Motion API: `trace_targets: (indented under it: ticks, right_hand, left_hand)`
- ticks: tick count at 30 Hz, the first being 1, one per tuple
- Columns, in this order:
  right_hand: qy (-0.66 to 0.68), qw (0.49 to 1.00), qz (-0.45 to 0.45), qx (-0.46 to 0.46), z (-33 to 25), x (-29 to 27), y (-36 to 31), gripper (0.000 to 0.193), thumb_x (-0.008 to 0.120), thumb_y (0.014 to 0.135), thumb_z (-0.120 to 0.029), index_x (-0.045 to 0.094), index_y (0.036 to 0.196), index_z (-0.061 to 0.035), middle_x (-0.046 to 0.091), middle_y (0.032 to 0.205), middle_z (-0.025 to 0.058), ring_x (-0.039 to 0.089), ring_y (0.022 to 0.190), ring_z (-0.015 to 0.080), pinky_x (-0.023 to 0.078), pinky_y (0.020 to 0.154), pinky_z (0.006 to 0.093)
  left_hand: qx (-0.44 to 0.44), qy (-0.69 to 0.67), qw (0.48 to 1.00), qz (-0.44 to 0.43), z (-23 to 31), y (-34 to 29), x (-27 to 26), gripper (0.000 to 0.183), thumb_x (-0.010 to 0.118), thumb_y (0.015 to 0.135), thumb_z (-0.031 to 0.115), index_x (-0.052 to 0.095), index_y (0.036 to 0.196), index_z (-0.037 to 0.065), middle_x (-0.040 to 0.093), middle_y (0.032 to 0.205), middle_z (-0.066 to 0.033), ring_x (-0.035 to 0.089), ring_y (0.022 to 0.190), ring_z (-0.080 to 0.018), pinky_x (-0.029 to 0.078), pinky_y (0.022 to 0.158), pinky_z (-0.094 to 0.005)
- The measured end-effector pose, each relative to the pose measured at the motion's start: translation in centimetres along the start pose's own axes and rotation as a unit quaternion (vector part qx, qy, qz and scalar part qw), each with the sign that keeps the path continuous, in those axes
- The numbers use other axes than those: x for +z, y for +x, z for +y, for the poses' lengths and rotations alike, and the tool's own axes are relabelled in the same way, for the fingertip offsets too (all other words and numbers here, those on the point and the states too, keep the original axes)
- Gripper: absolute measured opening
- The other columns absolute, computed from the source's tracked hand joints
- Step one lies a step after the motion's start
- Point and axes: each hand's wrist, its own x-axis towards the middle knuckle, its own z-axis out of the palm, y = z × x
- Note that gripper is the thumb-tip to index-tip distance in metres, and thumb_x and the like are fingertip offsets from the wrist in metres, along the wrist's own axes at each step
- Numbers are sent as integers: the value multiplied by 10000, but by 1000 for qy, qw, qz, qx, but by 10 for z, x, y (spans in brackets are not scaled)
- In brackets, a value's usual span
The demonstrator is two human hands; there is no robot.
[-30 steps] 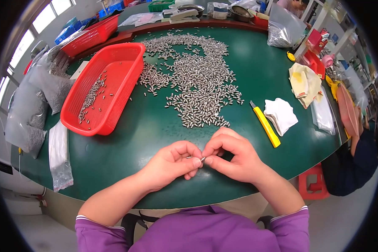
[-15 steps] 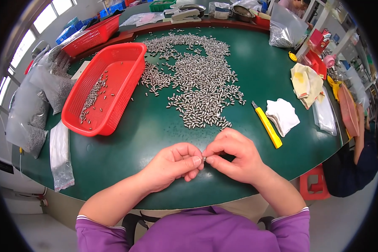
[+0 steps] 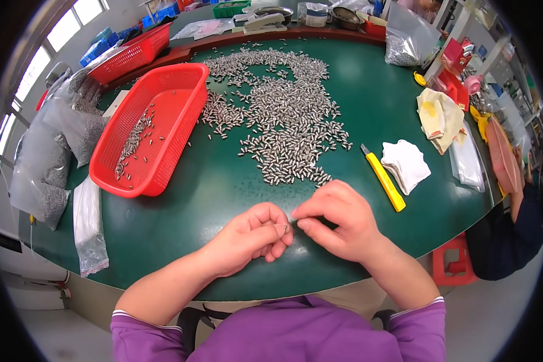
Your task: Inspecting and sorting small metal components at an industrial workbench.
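My left hand (image 3: 252,236) is closed, thumb against forefinger, around a small metal part (image 3: 285,228) that shows only as a shiny bit at the fingertips. Just to its right, my right hand (image 3: 338,220) is held with thumb and forefinger slightly apart, and nothing shows between them. Both hands are over the near part of the green table (image 3: 187,241). Beyond them spreads a large heap of small silver metal parts (image 3: 289,120), its nearest edge close to my right knuckles.
At left stands a red perforated basket (image 3: 157,163) with some parts inside, beside bags of parts (image 3: 42,163). A yellow utility knife (image 3: 383,181), white cloths (image 3: 406,166) and a stained glove (image 3: 440,117) lie at right. Another person's arm (image 3: 517,193) shows at the far right.
My right thumb and forefinger have parted from the small metal part and drawn slightly right. The part stays in my left fingertips.
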Motion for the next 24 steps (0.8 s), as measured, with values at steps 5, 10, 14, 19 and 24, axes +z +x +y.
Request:
trace_targets:
  ticks: [5, 10, 14, 19, 24]
  right_hand:
    - [-40, 993, 87, 71, 3, -12, -1, 182, 721, 748, -26, 686, 912, -98, 615, 813, 41, 590, 736, 219, 482, 643, 329]
    - [-76, 979, 163, 96, 14, -24, 3, 145, 697, 786, -17, 681, 917, -77, 597, 801, 51, 588, 718, 173, 486, 613, 289]
    - [-82, 953, 260, 131, 28, -40, 1, 142, 664, 847, -32, 657, 987, -58, 576, 877, 45, 583, 724, 130, 483, 635, 243]
    - [-123, 907, 375, 146, 28, -69, -2, 142, 635, 865, -24, 651, 1006, -32, 566, 867, 36, 574, 722, 91, 485, 645, 228]
    - [-169, 914, 255, 265, 18, -75, -20, 150, 658, 840, -91, 673, 989, -89, 618, 880, 48, 626, 753, 170, 504, 670, 302]
  left_hand:
    - [17, -32, 999, -26, 2, 1, -2, 141, 476, 1005, 216, 519, 998, 82, 586, 867, -33, 494, 655, -82, 380, 556, -222]
    - [21, -40, 999, -11, 3, 1, -3, 121, 454, 1003, 165, 518, 981, 65, 485, 742, -23, 351, 549, -83, 292, 493, -222]
    - [86, 49, 995, 20, 2, 3, -11, 77, 557, 966, 133, 523, 989, 68, 479, 763, 38, 392, 599, -41, 310, 525, -187]
    - [151, 198, 966, 72, 3, 3, -7, 112, 627, 906, 62, 540, 976, 63, 517, 805, 53, 443, 656, -11, 369, 578, -179]
    - [174, 374, 903, 119, 0, 0, -3, 83, 652, 876, 39, 581, 920, 37, 502, 729, 66, 438, 626, -12, 383, 573, -183]
